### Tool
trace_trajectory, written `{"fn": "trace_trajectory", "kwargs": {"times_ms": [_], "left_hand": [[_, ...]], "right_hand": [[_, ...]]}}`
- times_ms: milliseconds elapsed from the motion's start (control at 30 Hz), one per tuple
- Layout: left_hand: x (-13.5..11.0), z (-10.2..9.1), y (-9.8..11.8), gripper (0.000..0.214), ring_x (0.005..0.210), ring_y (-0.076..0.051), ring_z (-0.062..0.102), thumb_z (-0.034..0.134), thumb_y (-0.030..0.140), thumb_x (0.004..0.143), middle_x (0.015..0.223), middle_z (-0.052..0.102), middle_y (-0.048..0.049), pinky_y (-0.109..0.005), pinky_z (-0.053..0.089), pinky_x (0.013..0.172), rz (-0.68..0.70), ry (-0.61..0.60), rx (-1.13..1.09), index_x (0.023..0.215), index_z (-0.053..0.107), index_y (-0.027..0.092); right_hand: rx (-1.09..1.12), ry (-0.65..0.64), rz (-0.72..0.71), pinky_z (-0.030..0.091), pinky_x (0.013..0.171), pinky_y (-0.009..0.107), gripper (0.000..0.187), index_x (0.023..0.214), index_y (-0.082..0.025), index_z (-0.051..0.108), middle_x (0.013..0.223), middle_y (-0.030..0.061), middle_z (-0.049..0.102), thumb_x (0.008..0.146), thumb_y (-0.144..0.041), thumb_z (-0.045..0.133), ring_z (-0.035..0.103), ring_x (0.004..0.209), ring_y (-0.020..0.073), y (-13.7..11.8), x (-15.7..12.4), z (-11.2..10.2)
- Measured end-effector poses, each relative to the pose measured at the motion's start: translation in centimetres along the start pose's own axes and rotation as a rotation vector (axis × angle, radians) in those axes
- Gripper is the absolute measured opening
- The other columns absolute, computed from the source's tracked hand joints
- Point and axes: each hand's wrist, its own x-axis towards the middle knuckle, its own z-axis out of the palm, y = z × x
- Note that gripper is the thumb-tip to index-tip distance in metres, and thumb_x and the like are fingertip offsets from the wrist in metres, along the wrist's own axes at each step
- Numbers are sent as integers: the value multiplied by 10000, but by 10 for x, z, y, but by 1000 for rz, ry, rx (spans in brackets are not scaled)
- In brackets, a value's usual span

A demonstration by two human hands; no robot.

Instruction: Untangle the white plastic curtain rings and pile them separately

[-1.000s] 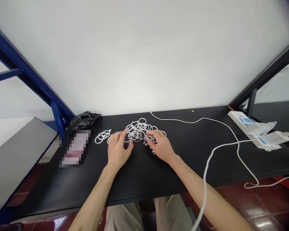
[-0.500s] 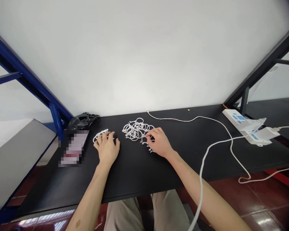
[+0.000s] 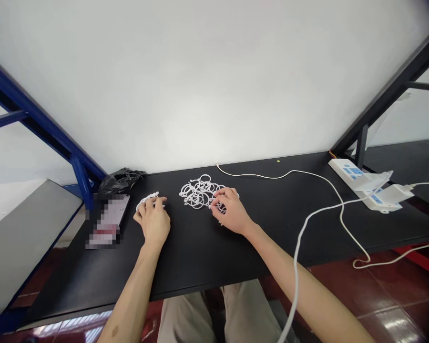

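My left hand (image 3: 153, 220) lies over a small row of white curtain rings (image 3: 147, 199) on the left of the black table, fingers bent down around them and partly hiding them. Right of it is a tangled pile of similar white rings (image 3: 197, 195), with small loops on their rims. My right hand (image 3: 232, 212) is at the pile's right edge, thumb and forefinger curled in around a ring (image 3: 219, 206). Its fingers and palm cover part of that group, so the exact grip is partly hidden.
A blurred-out flat item (image 3: 109, 221) and a crumpled black plastic bag (image 3: 119, 181) are on the left. On the right sits a white power strip (image 3: 346, 172) with a plugged-in adapter. A white cable (image 3: 300, 243) crosses above my right forearm. Behind the table (image 3: 189, 262) rises a white panel (image 3: 214, 85).
My left hand has shifted slightly left, its thumb drawn in closer. My right thumb and forefinger have moved left toward the pile, and the hand now covers more of the rings there.
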Motion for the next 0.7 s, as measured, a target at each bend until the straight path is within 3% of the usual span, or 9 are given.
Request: {"fn": "trace_trajectory", "kwargs": {"times_ms": [133, 300, 400, 567, 700], "left_hand": [[-2, -5, 8, 269, 1140, -364, 480, 446, 256, 953, 1183, 621, -153, -548, 380, 931, 80, 55, -33, 1120, 640, 172], [-21, -11, 42, 388, 1124, -305, 531, 536, 324, 947, 1202, 622, -142, -474, 428, 948, 383, 36, -272, 1307, 504, 182], [-33, -11, 59, 539, 1083, -303, 560, 590, 351, 926, 1196, 624, -146, -456, 464, 901, 473, 32, -311, 1404, 407, 185], [-36, -9, 60, 538, 1054, -278, 574, 583, 320, 939, 1159, 626, -113, -440, 494, 901, 396, -5, -376, 1434, 394, 225], [-33, -8, 55, 500, 1041, -263, 565, 593, 311, 936, 1132, 622, -96, -421, 505, 904, 400, -16, -412, 1408, 445, 237]], "right_hand": [[279, 52, 177, 522, 820, 363, 104, 841, -210, 674, 908, 41, 659, 880, -278, 607, 614, 870, 188, -4, 5, -6], [657, -39, 329, 551, 727, 301, 191, 882, -197, 661, 820, 18, 696, 879, -386, 632, 651, 731, 148, -6, 7, -6], [816, -109, 346, 581, 735, 309, 212, 955, -194, 633, 832, 19, 695, 857, -378, 670, 676, 734, 147, -7, 5, -1], [828, -201, 315, 602, 787, 331, 258, 1095, -222, 565, 895, 13, 697, 875, -323, 656, 714, 812, 157, -12, 0, 1], [647, -233, 203, 588, 835, 348, 330, 1227, -257, 535, 901, -5, 707, 906, -253, 607, 716, 850, 159, -12, -2, 1]]}}
